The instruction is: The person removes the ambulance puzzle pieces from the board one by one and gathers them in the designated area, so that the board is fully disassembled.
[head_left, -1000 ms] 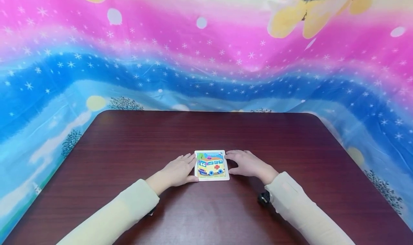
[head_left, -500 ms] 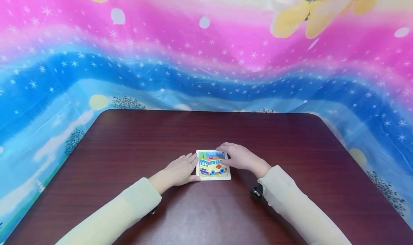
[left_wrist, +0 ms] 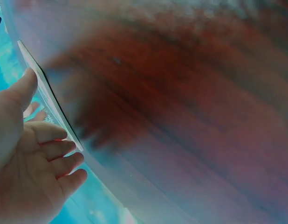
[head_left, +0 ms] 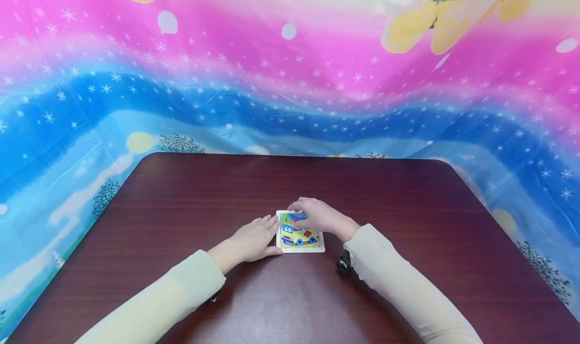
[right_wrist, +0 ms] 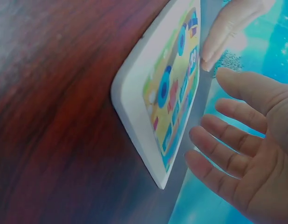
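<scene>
A small square white-framed picture board point(head_left: 301, 242) with a cartoon ambulance lies flat on the table in the head view. Along its left edge rests my left hand point(head_left: 254, 241), fingers extended and thumb at the near corner. My right hand point(head_left: 321, 217) hovers above the upper part of the board, its fingers loosely bent, covering some of the picture. Seen from the right wrist, the fingers of that hand point(right_wrist: 242, 144) are apart from the board point(right_wrist: 132, 100) with nothing between them. The left wrist view shows the board's thin edge point(left_wrist: 53, 100) beside the left thumb.
A dark red-brown wooden table point(head_left: 217, 183) with rounded far corners carries the board. Behind and beside it hangs a pink and blue patterned cloth point(head_left: 254, 92). A black wrist device point(head_left: 344, 262) shows under the right sleeve.
From the board's right edge, my right hand has lifted and moved left over the top of the picture. My left hand has stayed at the left edge, and the board lies still.
</scene>
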`<state>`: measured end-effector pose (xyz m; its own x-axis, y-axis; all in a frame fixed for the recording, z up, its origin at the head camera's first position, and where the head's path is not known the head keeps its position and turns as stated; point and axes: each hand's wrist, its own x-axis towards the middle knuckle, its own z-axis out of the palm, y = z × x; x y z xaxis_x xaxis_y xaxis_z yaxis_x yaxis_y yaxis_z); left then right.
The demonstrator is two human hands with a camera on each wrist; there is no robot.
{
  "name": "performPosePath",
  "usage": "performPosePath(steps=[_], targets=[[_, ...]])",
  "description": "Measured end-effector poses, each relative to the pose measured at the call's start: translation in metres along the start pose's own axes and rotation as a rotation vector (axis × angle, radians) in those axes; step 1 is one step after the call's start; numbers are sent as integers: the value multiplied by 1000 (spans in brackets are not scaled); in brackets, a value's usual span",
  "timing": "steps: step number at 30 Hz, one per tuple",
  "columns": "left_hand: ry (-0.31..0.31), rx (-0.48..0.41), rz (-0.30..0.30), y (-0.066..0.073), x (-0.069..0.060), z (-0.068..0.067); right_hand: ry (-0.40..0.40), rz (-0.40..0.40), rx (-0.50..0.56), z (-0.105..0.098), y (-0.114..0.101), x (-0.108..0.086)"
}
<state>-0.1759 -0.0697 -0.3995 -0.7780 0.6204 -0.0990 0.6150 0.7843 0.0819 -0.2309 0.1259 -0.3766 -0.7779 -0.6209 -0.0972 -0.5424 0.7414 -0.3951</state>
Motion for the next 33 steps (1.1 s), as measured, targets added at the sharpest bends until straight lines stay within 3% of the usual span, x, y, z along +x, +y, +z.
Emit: performPosePath(steps=[18, 33], targets=[[19, 13, 81, -2, -1, -5, -28, 43, -108, 12, 0, 16], [-9, 9, 66, 2, 0, -9, -3, 67, -80, 14, -1, 21]])
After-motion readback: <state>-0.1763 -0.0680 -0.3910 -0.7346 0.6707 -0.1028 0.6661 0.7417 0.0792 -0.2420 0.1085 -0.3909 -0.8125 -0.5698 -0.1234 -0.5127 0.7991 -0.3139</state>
